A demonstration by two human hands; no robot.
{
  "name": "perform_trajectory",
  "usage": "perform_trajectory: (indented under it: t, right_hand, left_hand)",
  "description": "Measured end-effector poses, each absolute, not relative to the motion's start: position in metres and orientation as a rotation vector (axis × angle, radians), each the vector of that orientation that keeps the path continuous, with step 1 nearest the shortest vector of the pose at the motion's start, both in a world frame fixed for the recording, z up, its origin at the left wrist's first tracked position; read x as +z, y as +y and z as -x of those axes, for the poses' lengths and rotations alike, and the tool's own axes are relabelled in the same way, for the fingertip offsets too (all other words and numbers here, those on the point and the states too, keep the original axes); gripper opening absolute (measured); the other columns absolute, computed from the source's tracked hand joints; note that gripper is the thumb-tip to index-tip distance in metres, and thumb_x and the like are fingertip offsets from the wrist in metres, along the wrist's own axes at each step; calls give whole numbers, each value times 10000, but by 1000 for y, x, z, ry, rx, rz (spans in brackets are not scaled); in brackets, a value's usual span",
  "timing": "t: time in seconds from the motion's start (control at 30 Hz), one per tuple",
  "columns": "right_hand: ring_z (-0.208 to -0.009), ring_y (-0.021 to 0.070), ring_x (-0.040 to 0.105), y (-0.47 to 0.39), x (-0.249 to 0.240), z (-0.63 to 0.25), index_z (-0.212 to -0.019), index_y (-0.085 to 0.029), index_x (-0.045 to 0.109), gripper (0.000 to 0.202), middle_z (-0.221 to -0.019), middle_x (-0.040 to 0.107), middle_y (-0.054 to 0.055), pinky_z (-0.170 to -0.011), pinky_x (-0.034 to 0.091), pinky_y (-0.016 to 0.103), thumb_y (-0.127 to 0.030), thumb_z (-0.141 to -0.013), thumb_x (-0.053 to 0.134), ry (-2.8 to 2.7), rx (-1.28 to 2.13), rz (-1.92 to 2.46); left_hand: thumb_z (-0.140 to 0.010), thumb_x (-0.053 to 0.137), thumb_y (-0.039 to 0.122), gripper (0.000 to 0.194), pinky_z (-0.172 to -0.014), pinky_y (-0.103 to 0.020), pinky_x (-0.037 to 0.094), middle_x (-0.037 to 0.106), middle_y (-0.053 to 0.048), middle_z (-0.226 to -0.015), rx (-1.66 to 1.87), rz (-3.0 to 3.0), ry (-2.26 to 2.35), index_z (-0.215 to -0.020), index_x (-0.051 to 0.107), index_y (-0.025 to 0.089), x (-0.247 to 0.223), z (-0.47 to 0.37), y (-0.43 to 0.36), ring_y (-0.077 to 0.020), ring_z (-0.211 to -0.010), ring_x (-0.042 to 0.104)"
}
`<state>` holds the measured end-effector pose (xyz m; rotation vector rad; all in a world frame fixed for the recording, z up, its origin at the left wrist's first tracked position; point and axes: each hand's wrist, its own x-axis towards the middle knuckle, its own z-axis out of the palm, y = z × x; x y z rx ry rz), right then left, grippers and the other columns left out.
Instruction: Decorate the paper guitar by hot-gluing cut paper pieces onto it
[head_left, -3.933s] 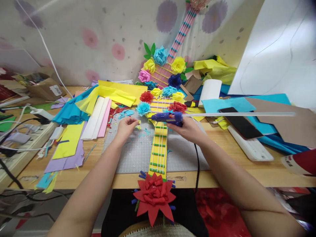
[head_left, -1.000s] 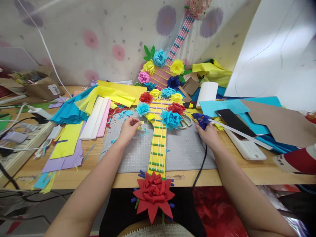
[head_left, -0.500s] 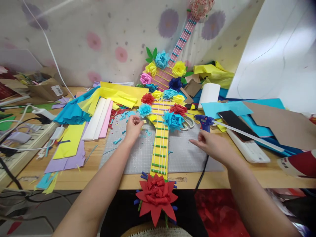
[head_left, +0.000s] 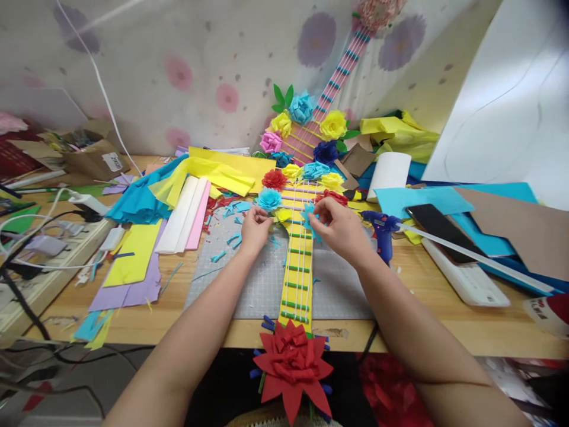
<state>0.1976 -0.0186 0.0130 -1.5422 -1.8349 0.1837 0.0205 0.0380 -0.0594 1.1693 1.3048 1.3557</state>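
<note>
Right hand point(head_left: 341, 230) moved from glue gun point(head_left: 383, 226) to blue flower point(head_left: 306, 212), fingers half-curled; left hand point(head_left: 255, 231) pinched; holds unclear.

wall point(head_left: 262, 47): pale, pink and purple blooms | table point(head_left: 484, 329): wooden | panel point(head_left: 511, 112): white, glossy, right

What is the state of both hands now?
Left hand: pinched closed; held thing, if any, unclear.
Right hand: curled at a blue flower; grip cannot be told.

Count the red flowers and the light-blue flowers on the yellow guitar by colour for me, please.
Red flowers: 3
Light-blue flowers: 3, one partly hidden by the right hand
Total: 6
</note>
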Motion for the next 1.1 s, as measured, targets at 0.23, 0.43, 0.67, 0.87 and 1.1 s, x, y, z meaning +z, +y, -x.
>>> perform_trajectory:
  t: [0.23, 0.43, 0.67, 0.87, 1.1]
  right_hand:
    - [-520, 101, 462, -25, 3, -206, -731, -208, 492, 135, -608, 547, -23, -542, 345, 242, -324, -767, 553, -1729, 171, 1505]
    - [-528, 100, 475, -25, 3, -207, -725, -207, 491, 139, -613, 556, -21, -547, 348, 242, -322, -780, 547, -1745, 133, 1486]
    - [-544, 113, 496, -23, 0, -211, -740, -208, 511, 122, -619, 572, -14, -538, 340, 246, -321, -780, 536, -1716, 104, 1513]
    - [-557, 120, 505, -22, 0, -213, -750, -208, 516, 120, -627, 576, -10, -548, 342, 252, -321, -785, 534, -1717, 81, 1511]
    - [-549, 117, 501, -22, 1, -214, -744, -209, 513, 111, -619, 568, -16, -546, 343, 248, -314, -774, 534, -1708, 83, 1510]
  left_hand:
    - [-624, 618, 146, 205, -515, -220, 315, 468, 100, -480, 1341, -1163, 1315, -729, 454, 209, -59, -21, 39, -82, -459, 422]
    - [-625, 620, 139, 213, -508, -217, 302, 463, 99, -492, 1322, -1161, 1315, -734, 449, 208, -59, -26, 40, -77, -454, 416]
    - [-650, 619, 146, 200, -525, -216, 330, 486, 87, -518, 1326, -1139, 1277, -765, 465, 202, -55, -27, 38, -79, -477, 436]
    - [-701, 616, 219, 135, -583, -230, 384, 573, 40, -582, 1318, -1138, 1251, -775, 506, 192, -54, -27, 38, -103, -566, 526]
    - [-661, 531, 131, 169, -622, -248, 426, 657, 22, -664, 1295, -1136, 1285, -811, 504, 206, -54, -23, 37, -123, -608, 585]
